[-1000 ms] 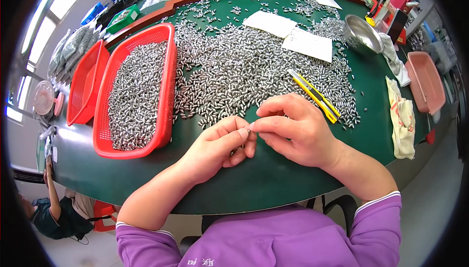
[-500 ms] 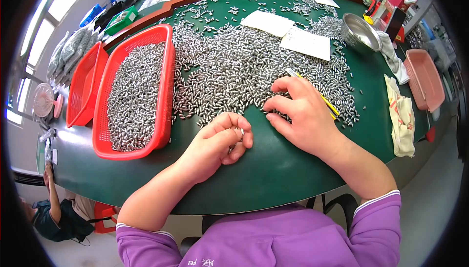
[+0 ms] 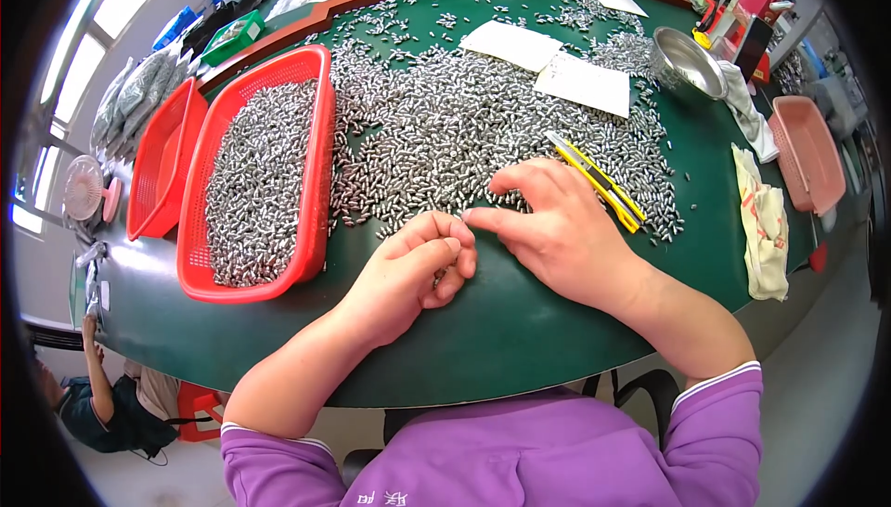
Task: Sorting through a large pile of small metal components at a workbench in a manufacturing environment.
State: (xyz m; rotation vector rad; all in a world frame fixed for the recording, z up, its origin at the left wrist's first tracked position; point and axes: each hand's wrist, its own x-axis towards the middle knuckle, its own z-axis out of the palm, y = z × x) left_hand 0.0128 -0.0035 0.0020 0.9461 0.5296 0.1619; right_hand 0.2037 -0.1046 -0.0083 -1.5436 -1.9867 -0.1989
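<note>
A broad heap of small silver bullet-shaped metal pieces [image 3: 418, 136] spreads over the green tabletop. My left hand [image 3: 408, 270] is closed in front of the heap's near edge, fingers curled toward the palm and thumb on top. A bit of silver shows between its fingers, mostly hidden. Beside it my right hand [image 3: 566, 228] is palm down and open, its index fingertip close to the left fingers; nothing shows in its grasp. A yellow utility knife [image 3: 599, 182] lies on the pieces just beyond the right hand.
A red plastic basket [image 3: 325, 173] full of the same pieces stands left, with another red basket [image 3: 153, 182] behind it. White papers [image 3: 585, 84] lie on the heap. A metal bowl [image 3: 687, 63] and cloth [image 3: 761, 224] are at right. Another person [image 3: 102, 405] sits at far left.
My right hand has moved left from the heap's edge to my left hand, uncovering more of the knife. The silver piece at my left fingertips is no longer visible there.
</note>
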